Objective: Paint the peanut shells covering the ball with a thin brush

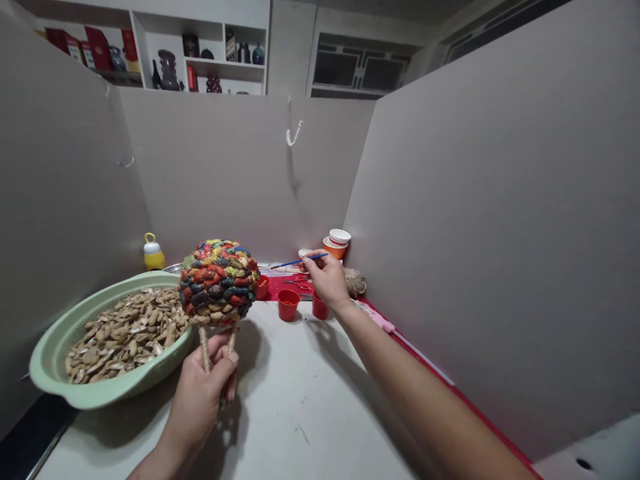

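Observation:
My left hand (213,370) is closed around the cord-wrapped legs of a rounded craft piece (220,283), held up above the table. Its surface is covered with peanut shells in red, yellow, blue and dark colours, with plain shells along the lower rim. My right hand (327,277) pinches a thin blue paintbrush (315,257), its tip pointing left and apart from the craft piece. Below the brush stand a small red cup (289,305) and another red cup (320,307), partly behind my right wrist. A third red cup (263,287) is half hidden by the craft piece.
At the left, a green basin (100,393) holds many peanut shells (130,333). Behind it stands a yellow bottle (154,256). Scissors (299,283), stacked paper bowls (337,241) and a twine ball (355,283) are at the back. Grey partitions (240,173) enclose the table.

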`<state>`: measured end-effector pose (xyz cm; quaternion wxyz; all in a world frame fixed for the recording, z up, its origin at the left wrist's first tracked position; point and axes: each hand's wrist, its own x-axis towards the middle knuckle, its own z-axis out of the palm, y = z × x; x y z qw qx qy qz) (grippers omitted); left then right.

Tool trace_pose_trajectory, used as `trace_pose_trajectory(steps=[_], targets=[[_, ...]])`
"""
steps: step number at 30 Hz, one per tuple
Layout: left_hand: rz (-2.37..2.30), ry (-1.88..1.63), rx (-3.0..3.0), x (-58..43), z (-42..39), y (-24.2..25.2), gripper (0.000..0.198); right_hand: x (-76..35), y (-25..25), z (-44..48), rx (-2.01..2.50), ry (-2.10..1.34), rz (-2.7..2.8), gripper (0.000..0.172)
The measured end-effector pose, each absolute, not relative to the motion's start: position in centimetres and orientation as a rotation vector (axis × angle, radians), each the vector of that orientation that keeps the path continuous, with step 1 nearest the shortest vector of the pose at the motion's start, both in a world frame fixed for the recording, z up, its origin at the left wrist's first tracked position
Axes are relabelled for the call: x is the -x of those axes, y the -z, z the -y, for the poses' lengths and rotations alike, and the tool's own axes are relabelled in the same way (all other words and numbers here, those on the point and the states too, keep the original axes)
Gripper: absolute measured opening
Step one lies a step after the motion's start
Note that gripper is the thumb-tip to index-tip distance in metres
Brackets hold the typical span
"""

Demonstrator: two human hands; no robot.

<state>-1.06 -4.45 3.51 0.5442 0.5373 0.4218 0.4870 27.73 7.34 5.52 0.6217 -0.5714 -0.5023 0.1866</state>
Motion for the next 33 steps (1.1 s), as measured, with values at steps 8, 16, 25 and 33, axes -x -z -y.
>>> trace_pose_trajectory(steps=[8, 16, 25, 33], targets=[[-0.989, -1.085, -1.275, 1.0, 3.9, -3.0, 0.040, -26.8, -4.4, -15.0, 1.556, -0.511, 1.421, 0.041], [-0.978, -1.024, -1.267, 0.9, 4.3, -3.7, 0.033, -26.3, -3.4, -17.9, 1.774, -0.457, 1.627, 0.040], [-0.952, -1.007, -1.243, 0.8, 4.4, -3.7, 0.028, -26.1, -2.2, -19.0, 1.802, -0.475, 1.684, 0.040], [-0.947, -1.004, -1.223, 0.9, 4.5, -3.4, 0.028, -26.0, -1.7, -18.1, 1.682, -0.440, 1.561, 0.041]])
